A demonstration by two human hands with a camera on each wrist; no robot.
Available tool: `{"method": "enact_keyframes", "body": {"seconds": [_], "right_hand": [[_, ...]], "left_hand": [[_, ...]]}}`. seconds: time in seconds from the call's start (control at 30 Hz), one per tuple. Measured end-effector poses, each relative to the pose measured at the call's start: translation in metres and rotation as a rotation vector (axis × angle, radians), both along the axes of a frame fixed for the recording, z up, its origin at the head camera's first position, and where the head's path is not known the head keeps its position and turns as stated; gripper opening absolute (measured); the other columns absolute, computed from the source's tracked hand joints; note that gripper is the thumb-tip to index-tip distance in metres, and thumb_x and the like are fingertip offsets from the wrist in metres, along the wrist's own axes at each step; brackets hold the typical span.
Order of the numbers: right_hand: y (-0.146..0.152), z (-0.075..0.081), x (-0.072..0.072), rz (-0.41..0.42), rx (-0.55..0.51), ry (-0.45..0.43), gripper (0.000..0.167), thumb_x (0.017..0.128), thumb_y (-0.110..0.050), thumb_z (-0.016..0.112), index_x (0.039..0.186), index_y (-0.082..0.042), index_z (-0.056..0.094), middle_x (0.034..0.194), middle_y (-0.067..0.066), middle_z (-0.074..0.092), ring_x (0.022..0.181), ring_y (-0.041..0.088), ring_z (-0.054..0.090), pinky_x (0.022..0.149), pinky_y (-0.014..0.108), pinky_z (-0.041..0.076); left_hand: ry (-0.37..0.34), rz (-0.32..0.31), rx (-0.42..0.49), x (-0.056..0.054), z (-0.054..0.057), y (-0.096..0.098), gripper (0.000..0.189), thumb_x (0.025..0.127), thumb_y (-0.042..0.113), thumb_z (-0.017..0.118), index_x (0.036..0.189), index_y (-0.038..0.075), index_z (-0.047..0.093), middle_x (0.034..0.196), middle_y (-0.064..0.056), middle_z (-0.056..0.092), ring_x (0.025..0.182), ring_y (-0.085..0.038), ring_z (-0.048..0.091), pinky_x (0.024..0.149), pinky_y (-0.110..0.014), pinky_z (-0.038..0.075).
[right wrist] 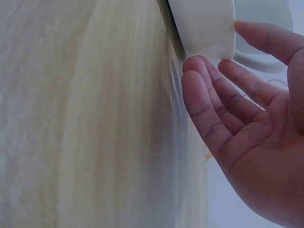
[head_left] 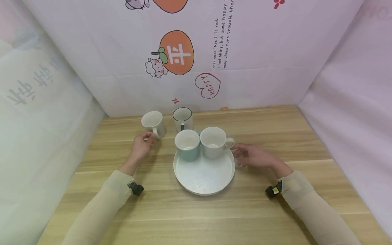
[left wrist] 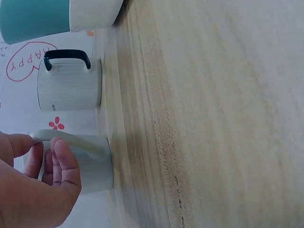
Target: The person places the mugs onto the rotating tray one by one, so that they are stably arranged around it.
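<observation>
At the back left of the table stands a plain white mug [head_left: 152,121]. My left hand [head_left: 142,147] pinches its handle [left wrist: 71,139] between thumb and fingers. Right of it, a white mug with a black rim and black handle [left wrist: 70,85] stands on the table. A round white tray [head_left: 205,175] lies in the middle. Its back part carries a teal and white mug [head_left: 190,153] and another white mug [head_left: 213,144], whose handle points right. My right hand [head_left: 252,156] is at the tray's right side, fingers loosely bent, fingertips right at the rim, just below that handle.
A wooden table [head_left: 208,221] spreads beneath everything. Behind it hangs a white printed cloth [head_left: 260,51], close to the back mugs. Pale cloth sides [head_left: 46,136] close in the left and right edges. A small black device sits at each sleeve cuff.
</observation>
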State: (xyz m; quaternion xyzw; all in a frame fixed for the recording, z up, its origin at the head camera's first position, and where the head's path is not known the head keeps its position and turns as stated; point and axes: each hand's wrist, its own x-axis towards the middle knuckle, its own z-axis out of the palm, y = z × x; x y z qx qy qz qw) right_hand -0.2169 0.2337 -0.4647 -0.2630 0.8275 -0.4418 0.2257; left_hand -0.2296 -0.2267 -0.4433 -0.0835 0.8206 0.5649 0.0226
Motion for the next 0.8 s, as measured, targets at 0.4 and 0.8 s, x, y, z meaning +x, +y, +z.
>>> {"method": "enact_keyframes", "body": {"seconds": [0.4, 0.8], "right_hand": [[-0.0007, -0.0023, -0.0002, 0.0, 0.015, -0.011, 0.049, 0.096, -0.02, 0.068, 0.141, -0.013, 0.05, 0.121, 0.019, 0.068, 0.094, 0.023, 0.069, 0.07, 0.037, 0.062], [-0.0003, -0.0023, 0.0001, -0.018, 0.021, -0.023, 0.05, 0.095, -0.022, 0.068, 0.141, -0.016, 0.05, 0.12, 0.017, 0.068, 0.095, 0.024, 0.068, 0.07, 0.039, 0.062]], "left_hand": [[-0.021, -0.009, 0.025, -0.0009, 0.0015, -0.0018, 0.04, 0.105, 0.031, 0.05, 0.129, -0.001, 0.057, 0.127, -0.019, 0.058, 0.118, -0.035, 0.058, 0.102, -0.047, 0.052], [-0.027, 0.017, 0.026, 0.0017, 0.0025, -0.0078, 0.041, 0.106, 0.027, 0.048, 0.134, -0.003, 0.054, 0.13, -0.021, 0.057, 0.106, -0.022, 0.063, 0.098, -0.036, 0.056]]}}
